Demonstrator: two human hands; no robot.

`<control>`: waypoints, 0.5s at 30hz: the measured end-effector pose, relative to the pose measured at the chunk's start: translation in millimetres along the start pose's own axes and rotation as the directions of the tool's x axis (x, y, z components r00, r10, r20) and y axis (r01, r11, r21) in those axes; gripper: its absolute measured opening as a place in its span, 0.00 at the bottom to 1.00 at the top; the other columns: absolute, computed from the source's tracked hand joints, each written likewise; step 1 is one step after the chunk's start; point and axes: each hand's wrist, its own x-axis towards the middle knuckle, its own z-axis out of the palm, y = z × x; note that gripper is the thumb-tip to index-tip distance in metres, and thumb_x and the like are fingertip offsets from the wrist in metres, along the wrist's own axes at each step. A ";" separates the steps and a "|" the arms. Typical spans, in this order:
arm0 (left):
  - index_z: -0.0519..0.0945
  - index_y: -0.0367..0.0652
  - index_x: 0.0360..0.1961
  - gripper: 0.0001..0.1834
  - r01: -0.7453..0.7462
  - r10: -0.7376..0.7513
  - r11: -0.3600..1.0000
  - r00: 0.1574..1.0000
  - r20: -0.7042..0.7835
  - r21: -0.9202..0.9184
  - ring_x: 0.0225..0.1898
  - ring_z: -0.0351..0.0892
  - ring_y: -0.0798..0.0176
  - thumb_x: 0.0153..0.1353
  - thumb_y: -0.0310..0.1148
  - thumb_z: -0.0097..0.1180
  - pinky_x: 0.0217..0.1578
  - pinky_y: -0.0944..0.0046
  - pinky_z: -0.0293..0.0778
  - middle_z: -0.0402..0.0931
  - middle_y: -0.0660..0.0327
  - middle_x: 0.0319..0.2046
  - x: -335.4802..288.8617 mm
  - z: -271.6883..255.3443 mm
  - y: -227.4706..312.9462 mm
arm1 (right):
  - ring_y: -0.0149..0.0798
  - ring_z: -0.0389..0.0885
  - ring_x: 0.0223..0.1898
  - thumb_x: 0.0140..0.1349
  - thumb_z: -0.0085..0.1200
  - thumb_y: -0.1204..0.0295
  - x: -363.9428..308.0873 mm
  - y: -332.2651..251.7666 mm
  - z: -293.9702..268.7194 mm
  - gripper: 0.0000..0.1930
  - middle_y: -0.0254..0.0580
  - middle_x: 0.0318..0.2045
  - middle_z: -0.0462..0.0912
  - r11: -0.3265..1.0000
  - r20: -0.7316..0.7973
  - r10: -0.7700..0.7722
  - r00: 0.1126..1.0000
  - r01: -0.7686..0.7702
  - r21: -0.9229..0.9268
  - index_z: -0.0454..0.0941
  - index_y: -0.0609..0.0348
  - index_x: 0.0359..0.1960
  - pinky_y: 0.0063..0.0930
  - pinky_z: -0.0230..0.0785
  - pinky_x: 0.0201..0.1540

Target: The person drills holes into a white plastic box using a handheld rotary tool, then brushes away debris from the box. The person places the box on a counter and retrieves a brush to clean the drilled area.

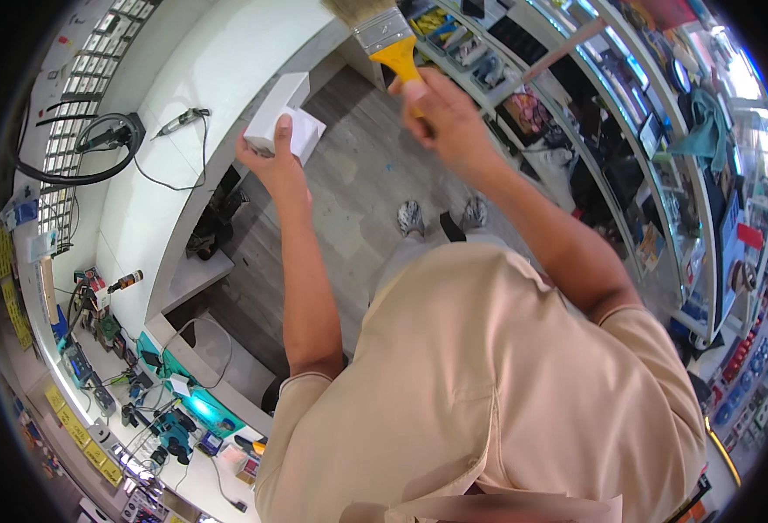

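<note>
My left hand [276, 166] is wrapped round a white box [281, 98], thumb up against its near side. The box has an angled outline, with a second white block-like part [312, 132] at its right; I cannot tell whether these are one piece or two. Raised to the right, my right hand [447, 118] is closed round the yellow handle of a flat paintbrush [394, 52]. The brush's metal band and pale bristles point up and left, and the bristle ends are cut off by the picture's top edge. Brush and box are apart.
A long white bench [162, 187] curves along the left, bearing a slim corded tool [182, 122] and a black hose loop [131, 148]. Farther down it are a microscope [173, 436] and a green mat [214, 410]. Packed glass shelves [593, 131] line the right, above a grey plank floor [332, 218].
</note>
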 end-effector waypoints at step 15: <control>0.58 0.54 0.85 0.51 0.513 0.204 0.276 0.795 0.571 -0.813 0.76 0.63 0.27 0.70 0.68 0.58 0.70 0.26 0.71 0.52 0.40 0.83 3.2 -64.3 70.6 | 0.23 0.62 0.19 0.82 0.55 0.56 -57.9 108.8 -75.9 0.19 0.25 0.19 0.66 0.954 -0.164 0.297 0.941 -0.297 0.024 0.83 0.61 0.42 0.26 0.54 0.25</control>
